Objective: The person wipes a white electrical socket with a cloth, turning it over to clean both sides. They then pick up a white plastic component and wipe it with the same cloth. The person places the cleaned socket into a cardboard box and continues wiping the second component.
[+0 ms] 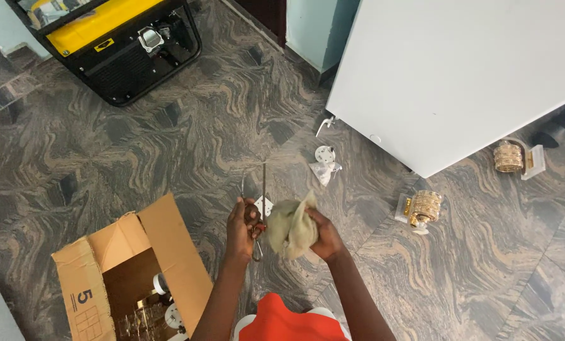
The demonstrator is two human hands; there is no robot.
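Status: I'm mid-wipe on the thin metal rod with a hooked, looped lower end (pixel 261 208). My left hand (pixel 243 228) has its grip closed around the rod low down, near the loop, holding it roughly upright over the dark marbled tile floor (pixel 168 126). My right hand (pixel 323 235) has its grip bunched tight on a crumpled olive-green cloth (pixel 292 227), which sits just beside the rod, touching or nearly so; I can't tell exactly.

Judging by the layout: two gold crystal-banded lamp fittings are already out on the floor, one (pixel 424 208) near my right hand, the other (pixel 508 156) further off beside the white panel (pixel 446 76). A small white round fitting with a clear plastic bag (pixel 324 165) lies just beyond the rod tip. The open brown cardboard box (pixel 137 252) at my left still has glassy and white parts inside, so I'd say unpacking and cleaning are partway, not finished.

Pose: both forearms reach forward and converge, hands close together at about the same height. A yellow-and-black portable generator (pixel 115 38) sits well apart, far left.
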